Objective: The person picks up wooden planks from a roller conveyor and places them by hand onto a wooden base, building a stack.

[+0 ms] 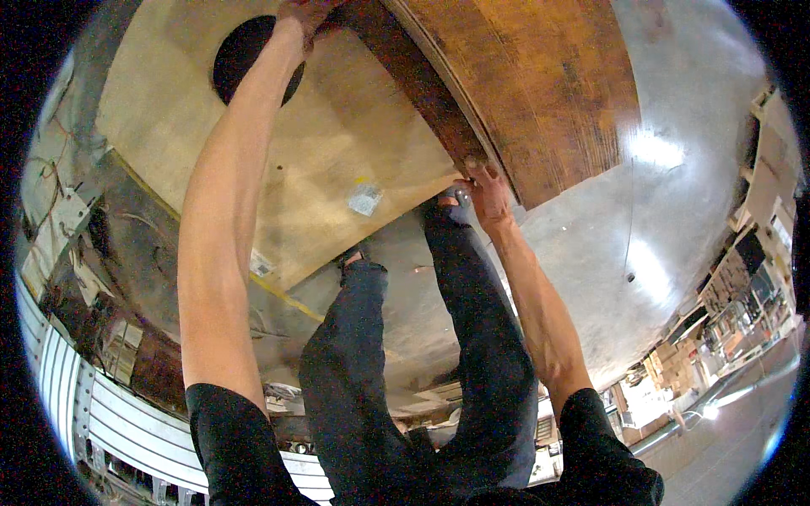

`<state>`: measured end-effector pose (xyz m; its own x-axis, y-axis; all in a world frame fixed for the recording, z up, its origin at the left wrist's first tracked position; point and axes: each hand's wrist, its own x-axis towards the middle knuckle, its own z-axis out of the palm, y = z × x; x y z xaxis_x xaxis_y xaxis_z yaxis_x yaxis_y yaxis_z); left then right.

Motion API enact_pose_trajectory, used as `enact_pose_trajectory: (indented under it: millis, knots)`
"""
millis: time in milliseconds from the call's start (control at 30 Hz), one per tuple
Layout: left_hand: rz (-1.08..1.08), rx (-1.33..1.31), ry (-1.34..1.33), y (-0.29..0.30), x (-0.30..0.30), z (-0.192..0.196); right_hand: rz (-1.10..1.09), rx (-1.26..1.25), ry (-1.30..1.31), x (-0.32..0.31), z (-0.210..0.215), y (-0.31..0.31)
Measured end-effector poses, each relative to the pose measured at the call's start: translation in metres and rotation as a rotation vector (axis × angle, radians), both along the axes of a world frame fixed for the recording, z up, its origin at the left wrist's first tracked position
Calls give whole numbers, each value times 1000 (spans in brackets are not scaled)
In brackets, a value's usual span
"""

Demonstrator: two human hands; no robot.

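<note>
A large pale plywood panel (363, 126) with a round dark hole (245, 63) lies before my feet. Along its right side runs a dark brown wooden board (405, 76), standing like an edge or side. My left arm reaches far forward past the hole. My left hand (310, 15) is at the far end of that board, cut off by the picture's top, its fingers unclear. Nearer to me, my right hand (489, 192) grips the near end of the dark board, fingers over its top and thumb at its corner. My sandalled right foot (456, 202) is close beside it.
A brown wood-grain panel (540, 84) lies to the right, against the dark board. Shiny grey floor (591, 244) stretches beyond it. A yellow line (287, 299) crosses the floor at left. Stacked boards and boxes (675, 363) line the right side; slatted white metal (118, 413) stands lower left.
</note>
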<state>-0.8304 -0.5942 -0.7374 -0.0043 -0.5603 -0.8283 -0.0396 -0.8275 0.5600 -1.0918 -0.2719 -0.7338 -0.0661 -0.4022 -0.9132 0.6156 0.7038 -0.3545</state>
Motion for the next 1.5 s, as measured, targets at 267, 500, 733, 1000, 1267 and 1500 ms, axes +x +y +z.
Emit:
enact_pose_trajectory:
  millis: [267, 500, 733, 1000, 1267, 1500]
  knots:
    - [-57, -165, 103, -2, -23, -35, 107, -168, 105, -36, -59, 47]
    - [-226, -169, 213, -21, 19, -103, -91, -262, 484, 20, -19, 37]
    - [-675, -482, 197, -30, 41, -129, 24, -183, 342, 19, 2, 64]
    - [-1136, -991, -160, -87, 74, -72, -173, -352, 383, 37, 24, 27]
    - [-354, -350, 158, -7, -12, -69, -50, -261, 928, 64, -25, 9]
    - [-535, -392, 200, -23, -3, -78, -110, -277, 801, 62, -24, 6]
